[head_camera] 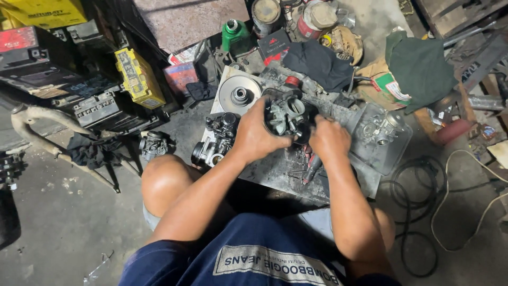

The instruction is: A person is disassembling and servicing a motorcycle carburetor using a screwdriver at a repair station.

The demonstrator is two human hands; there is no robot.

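Clearly the greasy grey metal carburettor (286, 114), gripped in the closed left hand (255, 135) above the dirty grey work board (275, 175), could slip if the right hand's (329, 139) curled fingers twist too hard.

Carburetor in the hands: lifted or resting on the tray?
Lifted. The carburetor sits in the left hand above the metal tray; the right hand touches its side.

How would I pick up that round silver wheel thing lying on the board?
Probably by its outer rim, coming straight down from above. The silver pulley disc lies flat on the metal board, with a raised hub at its centre, so fingers spread around the edge should fit best. It sits just beyond the left hand, and looks heavy, so two hands may help.
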